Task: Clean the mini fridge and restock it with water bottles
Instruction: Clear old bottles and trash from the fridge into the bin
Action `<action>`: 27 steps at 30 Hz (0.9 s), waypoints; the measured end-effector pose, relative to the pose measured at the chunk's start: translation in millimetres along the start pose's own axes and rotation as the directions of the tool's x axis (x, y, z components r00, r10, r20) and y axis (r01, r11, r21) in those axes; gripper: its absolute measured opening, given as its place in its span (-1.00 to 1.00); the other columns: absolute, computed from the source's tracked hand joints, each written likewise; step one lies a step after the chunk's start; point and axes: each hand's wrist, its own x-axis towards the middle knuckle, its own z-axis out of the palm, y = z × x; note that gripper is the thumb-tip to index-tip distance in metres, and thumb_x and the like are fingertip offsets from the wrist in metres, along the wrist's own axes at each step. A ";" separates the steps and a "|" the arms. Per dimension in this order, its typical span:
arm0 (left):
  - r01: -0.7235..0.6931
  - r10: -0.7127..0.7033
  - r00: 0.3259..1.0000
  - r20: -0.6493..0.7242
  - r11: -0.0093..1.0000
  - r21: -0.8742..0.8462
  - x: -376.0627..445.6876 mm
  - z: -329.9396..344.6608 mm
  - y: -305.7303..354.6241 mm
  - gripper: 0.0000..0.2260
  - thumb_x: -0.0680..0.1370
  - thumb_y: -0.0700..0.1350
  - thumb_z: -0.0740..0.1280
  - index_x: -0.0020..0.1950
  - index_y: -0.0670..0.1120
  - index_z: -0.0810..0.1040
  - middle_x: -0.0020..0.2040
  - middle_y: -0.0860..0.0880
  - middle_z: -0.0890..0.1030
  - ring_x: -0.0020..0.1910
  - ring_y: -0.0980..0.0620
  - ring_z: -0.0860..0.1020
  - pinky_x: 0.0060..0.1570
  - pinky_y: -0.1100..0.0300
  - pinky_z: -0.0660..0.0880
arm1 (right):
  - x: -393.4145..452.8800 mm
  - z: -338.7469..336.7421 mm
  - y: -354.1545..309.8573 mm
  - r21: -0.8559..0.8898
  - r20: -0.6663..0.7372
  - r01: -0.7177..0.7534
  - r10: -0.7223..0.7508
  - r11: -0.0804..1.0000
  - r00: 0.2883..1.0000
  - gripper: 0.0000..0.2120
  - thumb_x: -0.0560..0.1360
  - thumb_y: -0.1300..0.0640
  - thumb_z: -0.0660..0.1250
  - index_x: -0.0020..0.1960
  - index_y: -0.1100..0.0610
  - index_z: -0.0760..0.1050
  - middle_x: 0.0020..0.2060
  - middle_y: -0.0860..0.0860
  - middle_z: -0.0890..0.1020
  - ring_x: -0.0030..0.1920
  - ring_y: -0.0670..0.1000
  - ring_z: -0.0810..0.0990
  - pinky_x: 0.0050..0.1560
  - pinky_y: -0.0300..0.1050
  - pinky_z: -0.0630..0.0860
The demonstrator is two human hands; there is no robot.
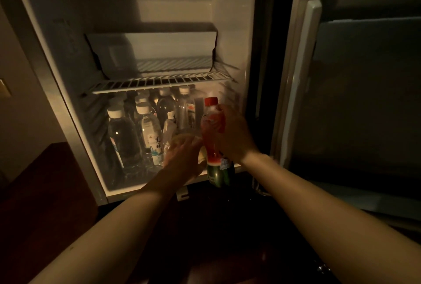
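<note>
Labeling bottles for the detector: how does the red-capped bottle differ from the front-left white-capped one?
The red-capped bottle has red contents and a green base; the white-capped bottle looks clear. The red-capped bottle is in the grip of the right hand at the fridge's front edge; the white-capped bottle stands untouched on the lower level, front left. Both are upright, capped plastic bottles.

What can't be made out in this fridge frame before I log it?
- Left hand, head view: blurred by motion; whether it grips the pale thing under it is unclear.
- Back-row water bottles: hidden behind the front ones and the wire shelf, so no count.
- Red-capped bottle: label partly covered by the right hand, too small to read.
- Open door: too dark to see its shelves.
</note>
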 end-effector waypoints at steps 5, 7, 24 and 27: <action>-0.039 0.043 0.998 -0.041 0.995 0.087 -3.0 3.3 -0.7 -0.56 0.53 0.13 0.36 0.37 0.07 0.41 0.38 -0.02 0.47 0.43 -0.10 0.35 0.43 -0.09 0.25 | -1.8 -0.8 5.0 0.022 0.040 -0.001 0.000 1.000 0.999 -0.55 0.51 -0.09 0.41 0.31 0.02 0.37 0.16 -0.04 0.50 0.06 -0.05 0.54 -0.06 -0.23 0.48; -0.032 0.035 0.999 -0.041 0.997 0.064 -4.6 -0.7 -0.4 -0.54 0.53 0.11 0.36 0.40 0.04 0.40 0.39 -0.04 0.45 0.43 -0.12 0.33 0.43 -0.08 0.26 | -2.0 0.7 3.6 0.005 0.021 0.005 -0.005 1.000 1.000 -0.54 0.49 -0.13 0.41 0.30 -0.01 0.38 0.17 -0.03 0.49 0.07 -0.04 0.54 -0.01 -0.16 0.50; -0.244 0.161 0.928 -0.335 0.944 -0.222 -17.9 -39.0 20.8 -0.80 0.59 -0.20 0.30 0.20 -0.13 0.42 0.04 -0.07 0.53 -0.13 0.04 0.53 -0.19 0.13 0.57 | -35.5 -34.7 -32.9 -0.168 -0.033 0.105 -0.112 0.980 0.993 -0.38 0.43 -0.13 0.46 0.36 0.08 0.33 0.17 0.12 0.51 0.10 0.10 0.58 0.12 0.06 0.58; -0.277 0.193 0.916 -0.351 0.938 -0.207 -22.5 -46.2 23.5 -0.77 0.56 -0.22 0.30 0.19 -0.10 0.38 0.02 -0.09 0.50 -0.17 -0.01 0.54 -0.28 0.15 0.55 | -44.0 -44.0 -34.9 -0.215 -0.032 0.082 -0.091 0.973 0.995 -0.41 0.43 -0.10 0.45 0.34 0.09 0.32 0.16 0.12 0.49 0.12 0.11 0.54 0.12 0.05 0.55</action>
